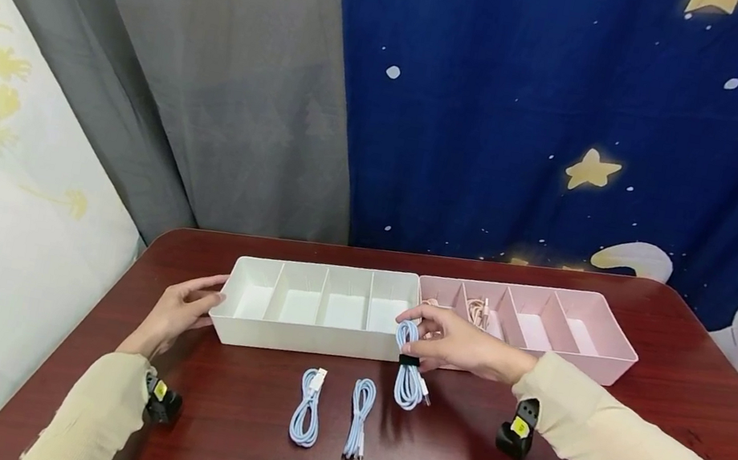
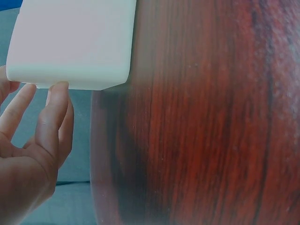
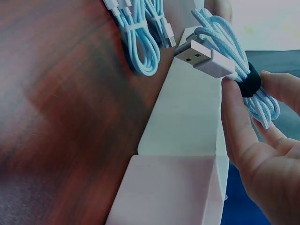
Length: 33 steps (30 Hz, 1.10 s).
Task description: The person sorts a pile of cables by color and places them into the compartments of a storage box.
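In the head view my right hand [image 1: 448,343] pinches a coiled light-blue USB cable [image 1: 408,387] bound with a black strap [image 3: 251,80]. This bundle is held up in front of the right end of the white divided box [image 1: 299,338]. The right wrist view shows its USB plug [image 3: 194,54] beside my fingertips. My left hand [image 1: 178,312] touches the left end of the white box with loosely extended fingers. Two more coiled light-blue cables lie on the table before the box, a left one [image 1: 305,419] and a right one [image 1: 359,416].
A pink divided box [image 1: 598,370] adjoins the white box's right end. Pink coiled cables [image 1: 478,312] lie in its left compartments, partly hidden by my right hand. Both boxes stand on a dark red wooden table [image 1: 243,457]. Grey and blue curtains [image 1: 483,160] hang behind it.
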### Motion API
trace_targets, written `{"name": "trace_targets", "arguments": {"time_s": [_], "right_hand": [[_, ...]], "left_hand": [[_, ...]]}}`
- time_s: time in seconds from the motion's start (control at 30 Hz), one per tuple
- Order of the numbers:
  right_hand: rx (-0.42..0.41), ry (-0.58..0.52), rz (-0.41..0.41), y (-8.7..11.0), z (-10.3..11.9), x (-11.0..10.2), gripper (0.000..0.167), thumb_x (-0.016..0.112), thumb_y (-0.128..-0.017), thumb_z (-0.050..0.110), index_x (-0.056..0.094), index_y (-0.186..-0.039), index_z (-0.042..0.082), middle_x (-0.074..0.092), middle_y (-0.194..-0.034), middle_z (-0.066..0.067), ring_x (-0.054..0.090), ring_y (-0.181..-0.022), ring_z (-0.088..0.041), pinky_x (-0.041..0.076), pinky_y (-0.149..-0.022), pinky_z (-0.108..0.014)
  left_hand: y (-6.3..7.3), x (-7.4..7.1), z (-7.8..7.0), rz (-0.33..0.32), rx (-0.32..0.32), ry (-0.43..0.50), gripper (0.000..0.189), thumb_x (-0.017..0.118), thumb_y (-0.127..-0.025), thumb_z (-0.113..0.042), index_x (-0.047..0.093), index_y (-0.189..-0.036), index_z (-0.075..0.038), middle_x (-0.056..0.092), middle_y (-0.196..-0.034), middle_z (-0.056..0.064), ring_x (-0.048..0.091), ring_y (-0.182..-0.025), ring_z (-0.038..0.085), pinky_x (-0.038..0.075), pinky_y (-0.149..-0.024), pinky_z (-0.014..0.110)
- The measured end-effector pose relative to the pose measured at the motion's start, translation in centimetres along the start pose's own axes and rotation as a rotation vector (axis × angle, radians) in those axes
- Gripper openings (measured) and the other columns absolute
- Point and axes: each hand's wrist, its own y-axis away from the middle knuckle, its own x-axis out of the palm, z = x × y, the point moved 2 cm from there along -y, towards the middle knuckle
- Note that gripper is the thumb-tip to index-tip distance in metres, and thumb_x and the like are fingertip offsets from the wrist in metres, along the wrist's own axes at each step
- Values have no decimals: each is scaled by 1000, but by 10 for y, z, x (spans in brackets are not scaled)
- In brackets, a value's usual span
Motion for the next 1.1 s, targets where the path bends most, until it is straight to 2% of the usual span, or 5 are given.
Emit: {"name": "trace_targets", "arguments": {"time_s": [0.43, 0.73, 1.1], "right_hand": [[-19, 58, -29, -18, 13, -7, 47, 59, -83, 0, 37, -123, -10, 52, -82, -9, 57, -72, -14, 51, -70, -41], [15, 35, -41, -23, 20, -10, 46, 56, -83, -4, 36, -124, -10, 49, -79, -9, 57, -70, -15, 51, -68, -40], [53, 39, -55, -32, 19, -21, 49, 58, -84, 1, 36, -127, -7, 50, -82, -10, 57, -77, -17, 51, -70, -40]], "left_hand": [[0, -2, -1, -3, -3, -5, 53, 54, -89, -29, 38, -134, -7, 48, -117, 23, 58, -86, 9, 50, -75, 33], [2, 1, 1, -7, 1, 3, 53, 53, -89, -30, 38, -135, -9, 47, -120, 23, 57, -88, 8, 49, -77, 34], [2, 0, 2, -12, 3, -19, 52, 53, -90, -30, 39, -135, -10, 48, -119, 23, 57, -89, 10, 49, -76, 32]]}}
